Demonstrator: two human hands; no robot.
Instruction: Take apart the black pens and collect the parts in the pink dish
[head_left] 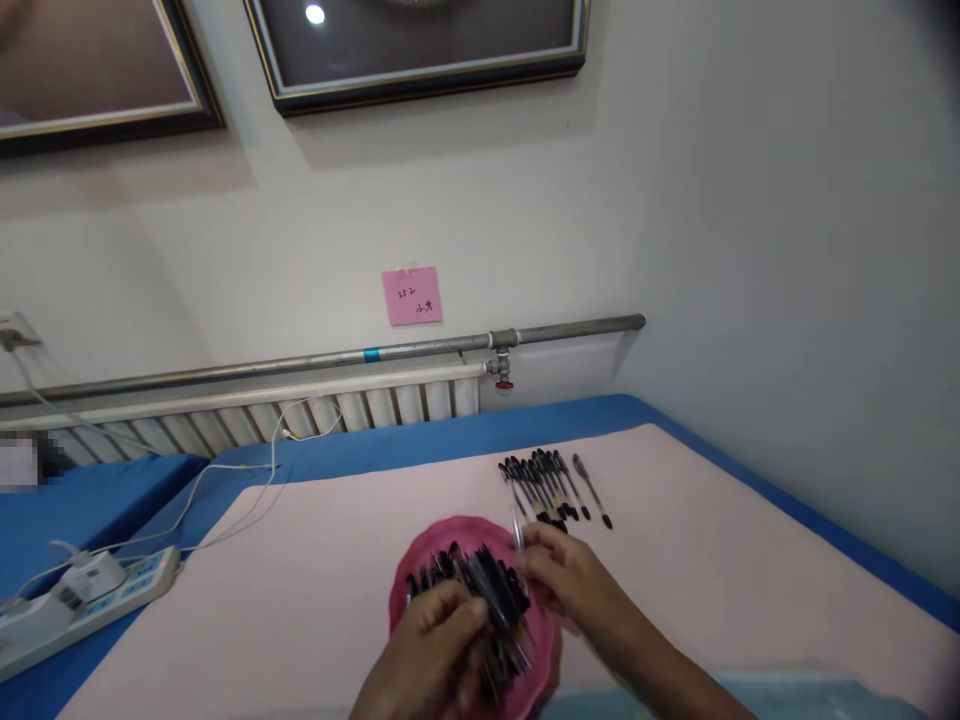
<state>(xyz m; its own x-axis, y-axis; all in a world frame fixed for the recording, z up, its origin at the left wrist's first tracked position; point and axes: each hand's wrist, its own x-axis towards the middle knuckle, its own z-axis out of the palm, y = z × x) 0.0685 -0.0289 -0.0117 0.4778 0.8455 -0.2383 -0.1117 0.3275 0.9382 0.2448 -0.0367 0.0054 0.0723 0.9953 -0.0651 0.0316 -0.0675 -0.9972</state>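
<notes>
From here, the left hand [431, 645] has its fingers closed on black pens [493, 590] over the pink bowl [545, 662], the right hand [570, 572] pinching a clear tube [517, 528]: light, stiff, probably slippery, best gripped mid-length.

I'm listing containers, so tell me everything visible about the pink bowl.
The pink bowl has a round, scalloped rim and looks like plastic. It sits upright on the pale pink cover, crowded with dark, pen-like pieces. The left hand reaches over its near side; the right hand is at its right rim. Whether either touches it is unclear.
</notes>
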